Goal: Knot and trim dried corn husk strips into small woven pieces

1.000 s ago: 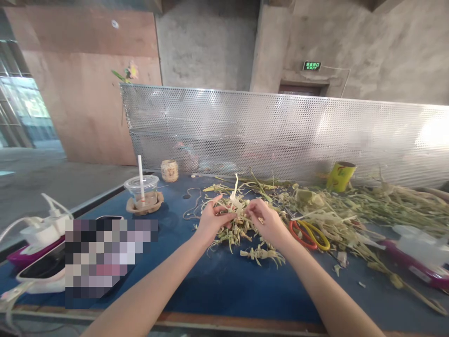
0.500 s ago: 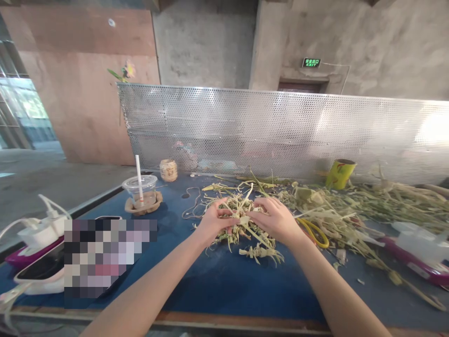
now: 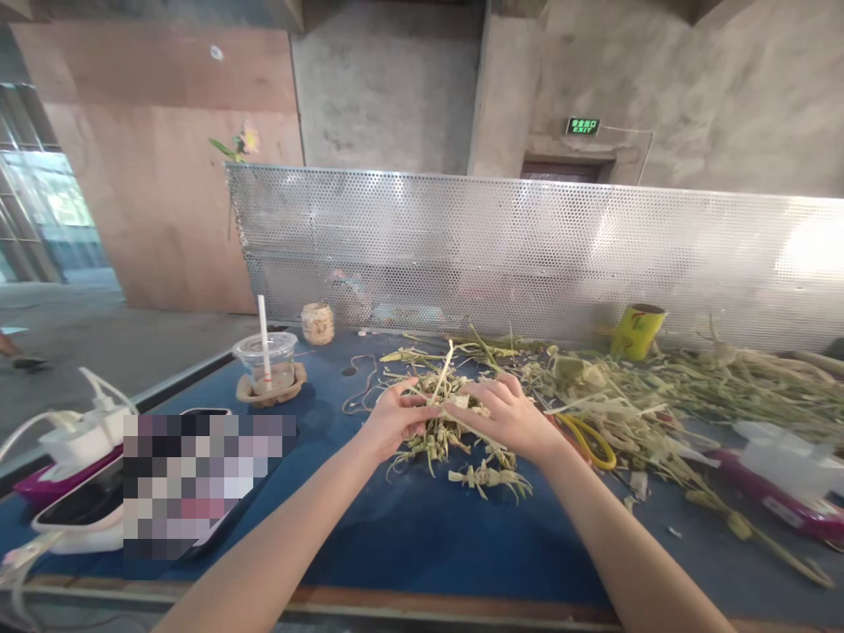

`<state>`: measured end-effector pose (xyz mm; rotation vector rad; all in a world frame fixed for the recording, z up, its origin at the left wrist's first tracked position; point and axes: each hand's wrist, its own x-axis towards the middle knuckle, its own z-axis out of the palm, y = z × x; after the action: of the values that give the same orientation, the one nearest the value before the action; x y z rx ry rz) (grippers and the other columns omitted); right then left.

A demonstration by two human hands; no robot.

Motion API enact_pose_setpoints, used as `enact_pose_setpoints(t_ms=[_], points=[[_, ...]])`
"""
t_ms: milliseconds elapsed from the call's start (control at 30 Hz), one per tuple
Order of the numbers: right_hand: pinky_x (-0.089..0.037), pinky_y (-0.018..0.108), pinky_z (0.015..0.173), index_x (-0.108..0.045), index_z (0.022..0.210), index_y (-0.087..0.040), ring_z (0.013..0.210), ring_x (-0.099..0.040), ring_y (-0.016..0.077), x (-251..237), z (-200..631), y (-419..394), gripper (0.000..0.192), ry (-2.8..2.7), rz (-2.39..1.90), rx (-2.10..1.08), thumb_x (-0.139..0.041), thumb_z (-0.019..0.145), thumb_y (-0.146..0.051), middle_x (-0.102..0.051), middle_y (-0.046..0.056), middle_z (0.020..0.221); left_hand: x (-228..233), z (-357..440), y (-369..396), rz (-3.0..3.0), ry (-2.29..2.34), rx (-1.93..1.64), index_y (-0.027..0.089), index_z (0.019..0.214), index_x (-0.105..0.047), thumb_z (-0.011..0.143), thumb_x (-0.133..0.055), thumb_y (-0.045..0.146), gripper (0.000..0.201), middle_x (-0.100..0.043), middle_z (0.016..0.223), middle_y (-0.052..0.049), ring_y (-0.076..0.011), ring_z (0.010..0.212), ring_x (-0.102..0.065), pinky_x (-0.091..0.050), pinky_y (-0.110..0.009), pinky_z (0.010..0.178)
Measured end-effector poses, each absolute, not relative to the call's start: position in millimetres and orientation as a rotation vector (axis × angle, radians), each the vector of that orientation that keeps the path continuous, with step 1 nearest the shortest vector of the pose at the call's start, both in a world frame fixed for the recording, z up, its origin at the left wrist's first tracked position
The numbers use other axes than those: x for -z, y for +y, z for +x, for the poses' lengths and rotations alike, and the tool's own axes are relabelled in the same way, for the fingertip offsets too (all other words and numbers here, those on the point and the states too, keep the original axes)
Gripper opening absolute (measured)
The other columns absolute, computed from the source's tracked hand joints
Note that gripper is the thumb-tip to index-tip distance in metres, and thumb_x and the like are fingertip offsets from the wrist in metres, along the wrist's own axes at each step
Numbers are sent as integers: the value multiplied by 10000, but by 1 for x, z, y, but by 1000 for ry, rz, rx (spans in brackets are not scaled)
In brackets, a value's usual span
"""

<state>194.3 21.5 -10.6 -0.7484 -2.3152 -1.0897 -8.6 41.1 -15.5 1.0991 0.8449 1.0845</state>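
- Left hand pinched shut on a pale leaf strip, thumb and fingers meeting at its lower end; strip slanting up and away from the grip.
- Right hand closed on the same strip from the other side, fingertips almost touching those of the left hand.
- Both hands held just above a small heap of woven leaf pieces, lying on the blue tabletop near its middle.
- One more woven piece lying apart, just in front of the heap.
- Scissors with yellow and red handles resting just right of the right hand, partly hidden by it.
- Long loose leaves and stalks spread over the right half of the tabletop.
- Yellow-green cup standing far back, against the perforated metal screen.
- Clear plastic cup with a straw on the left side, well apart from the hands; small woven basket behind it.
- White charger block at the left edge.
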Motion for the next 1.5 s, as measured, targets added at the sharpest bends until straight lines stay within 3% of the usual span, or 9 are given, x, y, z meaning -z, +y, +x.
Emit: enact_pose_setpoints(t_ms=[233,433,667,900,1000,1100,1233,1367,1500], points=[[-369,334,803,-630,880,-232,853,-507,166,9,182,20,132,-2240,-755,330,-567,789,-304,-637,37,858,18,-6,40,1205,829,-1103,102,1351,-177,502,-795,163,1052,-601,761,-28,-71,400,-508,-395,-224,397],[-393,252,537,-549,589,-160,556,-497,122,21,168,30,285,-1928,-1206,-522,-557,745,-400,-558,4,576,19,-3,34,1507,778,-1081,188,1381,-72,585,-738,186,1038,-600,782,-23,-103,438,-541,-438,-234,392],[-345,211,462,-559,804,-143,450,-427,64,22,167,33,386,-1667,-1110,-1112,-661,596,-451,-539,-33,584,21,0,30,1504,699,-1060,213,1384,-23,616,-697,130,1025,-563,709,12,-120,499,-548,-455,-224,386],[-403,229,553,-628,732,-161,608,-531,114,6,174,20,158,-1892,-1199,-823,-613,689,-312,-598,11,686,16,-4,33,1257,832,-1092,143,1370,-115,537,-774,161,1063,-619,818,-63,-95,384,-532,-437,-247,388],[-429,236,590,-627,735,-170,657,-543,127,7,175,20,89,-2055,-1158,-549,-588,727,-249,-599,22,723,14,-4,34,1103,851,-1110,107,1343,-181,506,-791,141,1037,-610,742,-28,-81,377,-521,-435,-231,394],[-466,258,653,-606,887,-186,765,-563,147,11,175,20,138,-2181,-1008,-328,-526,792,-246,-605,54,875,15,-3,35,1028,857,-1101,87,1301,-239,509,-789,124,965,-584,674,8,-84,416,-537,-437,-205,395],[-461,325,827,-524,1122,-241,956,-550,172,15,176,19,277,-2325,-852,-65,-420,866,-252,-583,72,1058,17,-4,38,921,858,-1057,89,1175,-386,585,-747,99,692,-596,650,-2,-50,432,-527,-408,-139,386],[-463,321,862,-539,1117,-231,987,-552,169,21,174,20,282,-2320,-776,-9,-388,879,-226,-599,72,1052,19,-4,41,849,844,-982,64,901,-535,662,-685,83,283,-602,600,-31,-32,436,-521,-376,-92,369],[-479,309,848,-555,1088,-218,966,-567,162,25,172,22,284,-2248,-772,-72,-364,881,-184,-602,78,1039,19,-2,41,819,844,-953,58,764,-565,672,-672,79,142,-615,601,-60,-55,497,-566,-384,-78,375]])
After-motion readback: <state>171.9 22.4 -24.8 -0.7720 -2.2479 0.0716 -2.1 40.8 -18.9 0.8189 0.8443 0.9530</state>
